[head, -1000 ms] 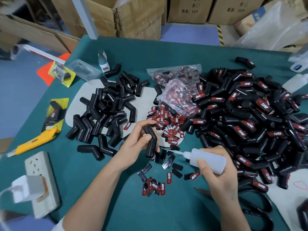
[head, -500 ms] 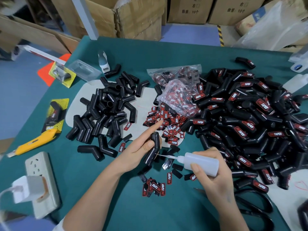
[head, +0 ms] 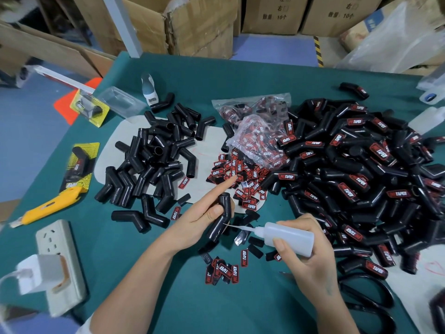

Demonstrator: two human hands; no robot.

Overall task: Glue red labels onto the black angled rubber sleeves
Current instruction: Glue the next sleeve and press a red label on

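Left hand point(head: 202, 220) pinching bare sleeve point(head: 220, 219) at near centre, forefinger straight; right hand point(head: 310, 256) fingers wrapped round glue bottle point(head: 287, 236), nozzle touching sleeve: squeeze lightly, thin bead on flat label face only.

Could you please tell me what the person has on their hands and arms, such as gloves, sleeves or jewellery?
Both hands, left hand and right hand, are bare: no gloves, rings or watch visible. Forearms are uncovered; only a white sleeve edge shows near the left elbow.
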